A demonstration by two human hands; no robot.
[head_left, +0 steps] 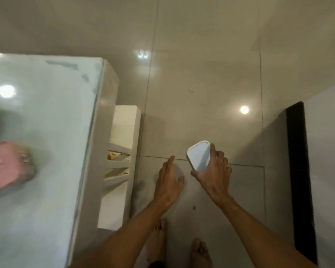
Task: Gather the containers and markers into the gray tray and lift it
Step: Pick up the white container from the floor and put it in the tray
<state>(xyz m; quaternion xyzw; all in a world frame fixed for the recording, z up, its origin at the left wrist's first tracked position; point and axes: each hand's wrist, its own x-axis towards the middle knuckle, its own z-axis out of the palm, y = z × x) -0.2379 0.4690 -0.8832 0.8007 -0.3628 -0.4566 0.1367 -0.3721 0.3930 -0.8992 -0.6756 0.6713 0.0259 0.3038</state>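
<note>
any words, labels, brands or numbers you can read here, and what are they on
No text can be read anywhere in this view.
white container, held by the right hand: the face that shows is plain, with no label.
pink-topped object on the white table: any marking on its side is too blurred to read.
</note>
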